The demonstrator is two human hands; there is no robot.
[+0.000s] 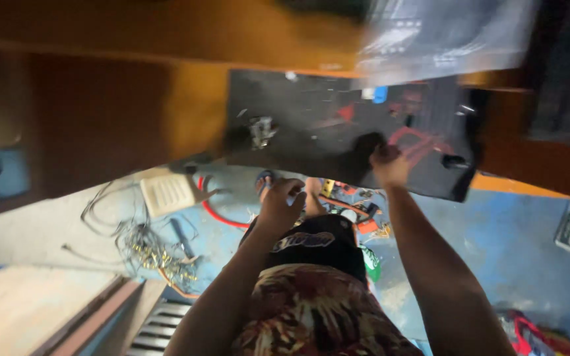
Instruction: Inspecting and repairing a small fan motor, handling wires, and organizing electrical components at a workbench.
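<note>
Your right hand (389, 165) grips the lower edge of a flat black panel (311, 132), held up in front of the orange wooden desk (166, 33). Your left hand (282, 201) hangs just below it, fingers loosely curled, empty. Tangled wires (143, 247) lie on the blue floor (516, 244).

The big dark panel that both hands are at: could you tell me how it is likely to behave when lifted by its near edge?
The dark panel looks flat and straight-edged, so probably stiff rather than floppy. It is broad, with the right hand gripping only its near edge, so it may tilt or swing. The left hand sits just below it, and small parts mounted on it might knock loose.
</note>
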